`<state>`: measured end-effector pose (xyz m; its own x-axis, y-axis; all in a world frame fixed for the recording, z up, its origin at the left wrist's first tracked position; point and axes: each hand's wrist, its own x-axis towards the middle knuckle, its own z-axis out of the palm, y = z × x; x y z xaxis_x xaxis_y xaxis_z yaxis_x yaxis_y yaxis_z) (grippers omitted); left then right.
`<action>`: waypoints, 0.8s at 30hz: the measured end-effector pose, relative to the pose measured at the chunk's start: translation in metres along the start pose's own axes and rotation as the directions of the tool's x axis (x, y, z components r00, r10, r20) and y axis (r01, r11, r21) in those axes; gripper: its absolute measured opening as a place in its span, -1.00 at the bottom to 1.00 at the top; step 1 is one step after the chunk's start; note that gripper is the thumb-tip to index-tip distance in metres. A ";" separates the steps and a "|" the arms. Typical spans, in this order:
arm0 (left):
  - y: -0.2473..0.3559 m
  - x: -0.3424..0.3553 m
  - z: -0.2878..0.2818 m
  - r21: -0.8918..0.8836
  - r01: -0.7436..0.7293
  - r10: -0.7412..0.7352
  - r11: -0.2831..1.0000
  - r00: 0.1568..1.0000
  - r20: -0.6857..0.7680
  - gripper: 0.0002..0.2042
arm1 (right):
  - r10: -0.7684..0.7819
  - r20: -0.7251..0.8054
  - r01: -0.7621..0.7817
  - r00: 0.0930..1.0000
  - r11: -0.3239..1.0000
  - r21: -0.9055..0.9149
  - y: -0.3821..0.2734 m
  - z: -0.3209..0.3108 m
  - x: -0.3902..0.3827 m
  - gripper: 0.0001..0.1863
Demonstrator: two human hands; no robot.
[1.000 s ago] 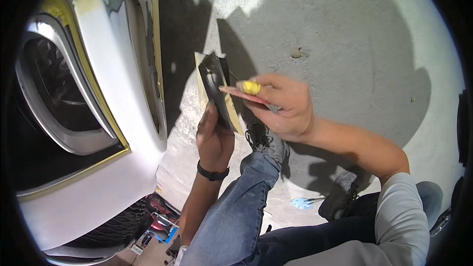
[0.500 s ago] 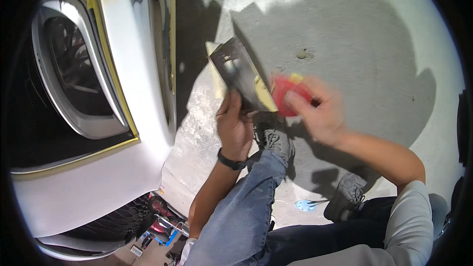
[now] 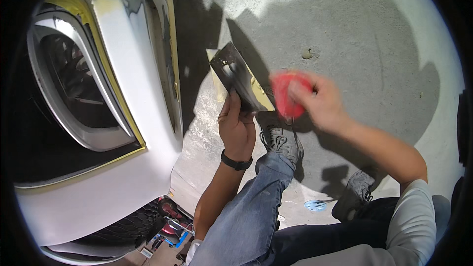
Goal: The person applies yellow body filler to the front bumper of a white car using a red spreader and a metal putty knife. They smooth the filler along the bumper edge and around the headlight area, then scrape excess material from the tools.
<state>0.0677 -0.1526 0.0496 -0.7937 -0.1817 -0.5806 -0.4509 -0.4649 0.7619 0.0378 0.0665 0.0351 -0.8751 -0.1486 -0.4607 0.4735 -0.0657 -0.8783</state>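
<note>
My left hand (image 3: 237, 130) is closed on the lower part of a dark flat plate (image 3: 231, 71), its thumb lying on the face. Pale yellow filler (image 3: 259, 92) coats the plate's right edge, and a pale yellow flap (image 3: 215, 81) shows behind its left side. Just right of that edge, my right hand (image 3: 322, 101) pinches a red flat spreader (image 3: 289, 93), thumb across its face. The spreader and right hand are smeared by motion. A narrow gap seems to part the spreader from the plate.
At left stands a white car bumper (image 3: 157, 167) with yellow filler along its openings and a dark mesh grille (image 3: 118, 226) below. My grey shoes (image 3: 281, 143) rest on the concrete floor (image 3: 354, 34). A blue disc (image 3: 315, 205) lies near the right shoe; red equipment (image 3: 170, 209) stands beyond the bumper.
The red spreader has turned more upright beside the plate, and the yellow dab seen at its top no longer shows. The left hand keeps its hold on the plate. The view has shifted slightly.
</note>
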 end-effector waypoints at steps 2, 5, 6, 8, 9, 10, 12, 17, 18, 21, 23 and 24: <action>0.000 -0.003 -0.008 0.001 0.073 -0.073 0.997 0.997 0.008 -0.67 | -0.026 -0.254 0.081 0.967 0.974 0.211 0.002 -0.005 0.025 -0.74; -0.003 -0.009 -0.018 -0.005 0.116 -0.116 0.993 0.993 0.010 -0.66 | -0.309 -0.253 0.331 0.917 0.942 0.048 -0.010 -0.003 0.054 -0.76; -0.004 -0.010 -0.021 0.006 0.145 -0.144 0.989 0.988 -0.048 -0.65 | -0.312 -0.228 0.321 0.922 0.947 0.001 -0.018 0.001 0.061 -0.76; -0.006 -0.012 -0.025 0.003 0.137 -0.136 0.991 0.990 -0.027 -0.64 | -0.491 -0.170 0.481 0.854 0.871 -0.098 -0.040 0.014 0.072 -0.76; -0.006 -0.013 -0.027 0.012 0.142 -0.142 0.990 0.990 -0.019 -0.64 | -0.507 -0.196 0.490 0.840 0.862 -0.129 -0.052 0.021 0.079 -0.77; -0.006 -0.013 -0.029 0.018 0.148 -0.148 0.989 0.989 -0.013 -0.64 | -0.572 -0.215 0.552 0.791 0.820 -0.150 -0.063 0.026 0.086 -0.77; -0.004 -0.014 -0.033 0.025 0.156 -0.156 0.987 0.988 -0.017 -0.64 | -0.661 -0.234 0.634 0.713 0.750 -0.188 -0.080 0.034 0.098 -0.78; -0.001 -0.018 -0.039 0.055 0.184 -0.175 0.981 0.976 -0.128 -0.63 | -0.685 -0.149 0.663 0.713 0.728 -0.175 -0.101 0.037 0.117 -0.80; -0.001 -0.019 -0.039 0.024 0.161 -0.158 0.987 0.984 -0.087 -0.65 | -0.705 -0.132 0.680 0.697 0.708 -0.191 -0.103 0.038 0.119 -0.80; -0.002 -0.021 -0.042 -0.013 0.140 -0.140 0.990 0.985 -0.098 -0.67 | -0.791 -0.186 0.789 0.583 0.606 -0.105 -0.108 0.040 0.126 -0.85; -0.002 -0.021 -0.044 -0.021 0.144 -0.146 0.989 0.985 -0.092 -0.67 | -0.780 -0.172 0.776 0.602 0.622 -0.104 -0.107 0.043 0.127 -0.86; -0.002 -0.021 -0.045 -0.023 0.142 -0.143 0.990 0.985 -0.094 -0.67 | -0.759 -0.157 0.747 0.632 0.650 -0.138 -0.106 0.044 0.126 -0.86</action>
<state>0.1039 -0.1866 0.0477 -0.6792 -0.1935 -0.7080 -0.5491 -0.5061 0.6650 -0.1180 0.0117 0.0754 -0.9280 0.1112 0.3555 -0.3595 -0.0180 -0.9330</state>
